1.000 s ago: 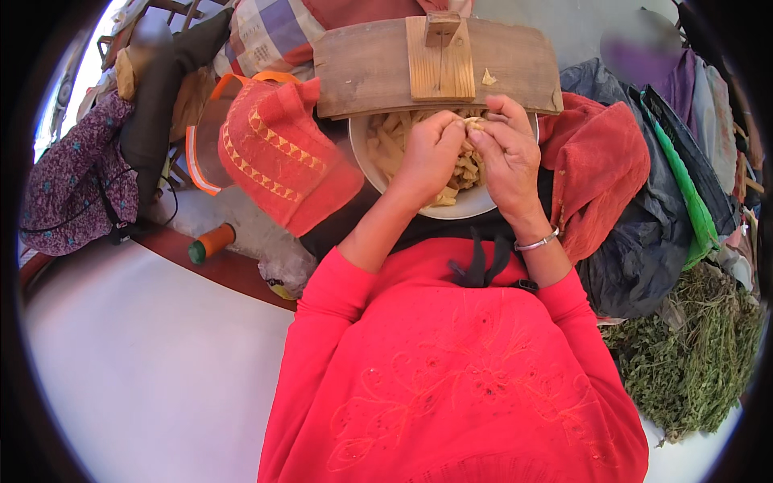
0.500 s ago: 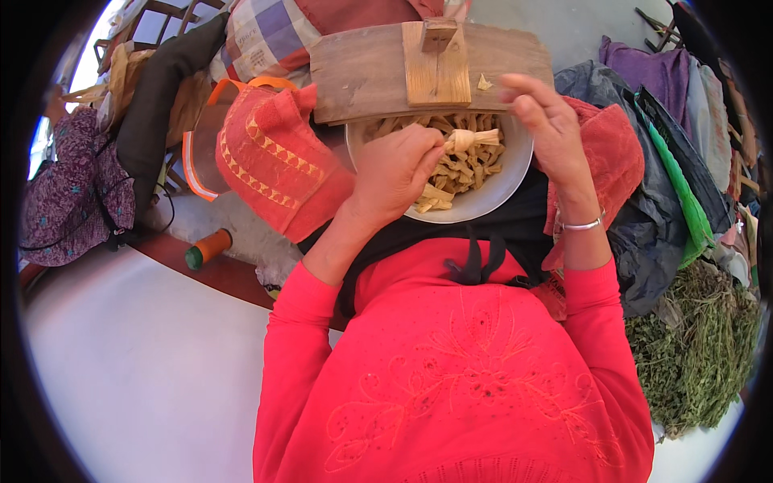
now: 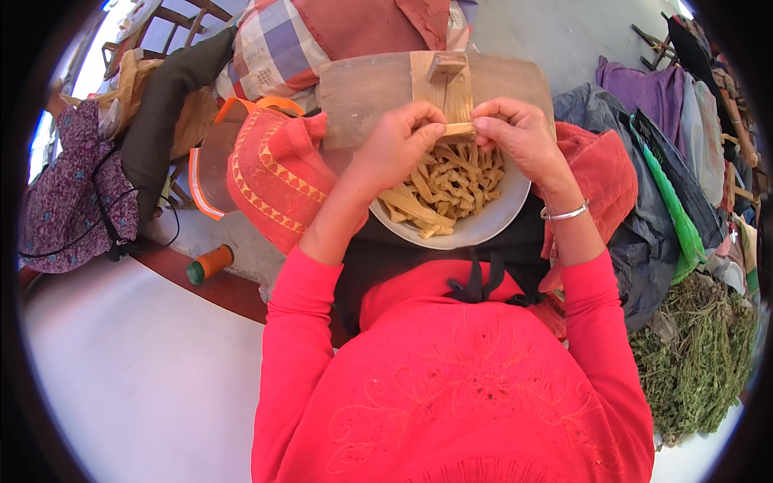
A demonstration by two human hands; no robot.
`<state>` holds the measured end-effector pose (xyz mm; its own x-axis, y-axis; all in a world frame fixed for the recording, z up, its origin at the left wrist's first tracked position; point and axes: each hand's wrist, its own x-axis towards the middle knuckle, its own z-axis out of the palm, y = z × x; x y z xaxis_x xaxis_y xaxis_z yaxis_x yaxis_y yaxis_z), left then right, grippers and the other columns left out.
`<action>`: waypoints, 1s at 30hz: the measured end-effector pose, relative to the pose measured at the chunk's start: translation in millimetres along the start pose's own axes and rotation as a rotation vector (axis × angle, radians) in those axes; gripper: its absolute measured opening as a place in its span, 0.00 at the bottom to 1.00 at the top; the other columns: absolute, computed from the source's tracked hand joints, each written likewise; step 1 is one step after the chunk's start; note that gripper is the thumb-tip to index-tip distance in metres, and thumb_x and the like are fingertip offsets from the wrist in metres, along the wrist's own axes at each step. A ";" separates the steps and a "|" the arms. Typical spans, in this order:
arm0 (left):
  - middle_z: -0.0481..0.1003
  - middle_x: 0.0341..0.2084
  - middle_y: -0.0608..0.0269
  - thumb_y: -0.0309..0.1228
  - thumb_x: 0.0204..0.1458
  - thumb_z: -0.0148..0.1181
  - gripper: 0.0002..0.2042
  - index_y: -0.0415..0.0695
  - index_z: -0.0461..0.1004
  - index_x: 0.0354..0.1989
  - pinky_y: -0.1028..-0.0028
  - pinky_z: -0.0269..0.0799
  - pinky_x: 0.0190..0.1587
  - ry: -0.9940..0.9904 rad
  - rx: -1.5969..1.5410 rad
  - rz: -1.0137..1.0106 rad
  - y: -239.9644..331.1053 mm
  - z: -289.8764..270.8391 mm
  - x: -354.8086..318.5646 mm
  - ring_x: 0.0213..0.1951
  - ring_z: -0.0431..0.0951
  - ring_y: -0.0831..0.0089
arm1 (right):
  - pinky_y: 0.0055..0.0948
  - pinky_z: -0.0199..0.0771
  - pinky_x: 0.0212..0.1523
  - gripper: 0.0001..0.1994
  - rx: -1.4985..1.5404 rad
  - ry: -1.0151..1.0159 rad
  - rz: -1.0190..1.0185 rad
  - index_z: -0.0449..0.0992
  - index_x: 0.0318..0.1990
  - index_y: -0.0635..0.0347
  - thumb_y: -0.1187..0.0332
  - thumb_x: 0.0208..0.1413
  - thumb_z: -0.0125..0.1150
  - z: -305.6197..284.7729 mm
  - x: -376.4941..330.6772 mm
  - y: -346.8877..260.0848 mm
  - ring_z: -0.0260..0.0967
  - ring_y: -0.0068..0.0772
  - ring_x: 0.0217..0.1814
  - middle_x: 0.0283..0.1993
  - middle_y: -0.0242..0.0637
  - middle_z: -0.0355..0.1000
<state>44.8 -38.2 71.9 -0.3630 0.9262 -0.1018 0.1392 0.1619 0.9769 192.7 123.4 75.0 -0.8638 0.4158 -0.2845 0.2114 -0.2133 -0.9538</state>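
Note:
My left hand and my right hand face each other above a white bowl in my lap. Between them they pinch a short tan strip, one end in each hand's thumb and fingers; its ends are hidden by my fingertips. Many pale brown strips, some knotted or twisted, fill the bowl below. Just beyond the bowl is a wooden board with a lighter plank down its middle and a small upright block. Part of the bowl's far side is hidden by my hands and the board.
Red cloth with yellow trim drapes at left, and more red cloth at right. An orange-and-green thread spool lies left. Dark plastic bags and a heap of dried green plants stand at right.
My right hand has come down and inward and now pinches a strip together with my left. The knotted piece at my left fingertips no longer shows. The view has shifted slightly.

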 end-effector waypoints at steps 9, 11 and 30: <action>0.74 0.29 0.68 0.27 0.55 0.55 0.07 0.36 0.74 0.38 0.79 0.66 0.35 0.113 -0.017 -0.056 -29.1 -11.3 28.3 0.32 0.69 0.82 | 0.25 0.68 0.28 0.06 -0.368 0.195 -0.241 0.77 0.35 0.64 0.71 0.56 0.56 4.2 33.8 27.6 0.67 0.25 0.24 0.23 0.34 0.71; 0.75 0.28 0.61 0.27 0.54 0.56 0.07 0.37 0.73 0.37 0.75 0.68 0.35 0.150 0.129 -0.047 -40.3 -8.8 33.9 0.32 0.72 0.76 | 0.31 0.69 0.30 0.06 -0.577 0.208 -0.286 0.76 0.34 0.64 0.71 0.55 0.55 8.5 34.6 28.8 0.68 0.37 0.25 0.24 0.41 0.71; 0.73 0.18 0.60 0.41 0.61 0.47 0.14 0.43 0.71 0.34 0.77 0.64 0.19 -0.135 0.131 -0.017 7.2 53.4 -56.9 0.14 0.69 0.72 | 0.39 0.63 0.19 0.11 -0.954 0.276 -0.688 0.70 0.21 0.57 0.67 0.49 0.65 26.7 -34.9 -10.3 0.64 0.49 0.17 0.14 0.44 0.64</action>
<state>115.6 -71.6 74.6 -0.2408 0.9587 -0.1510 0.2562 0.2129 0.9429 208.5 87.5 97.3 -0.8260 0.3858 0.4109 0.0989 0.8169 -0.5682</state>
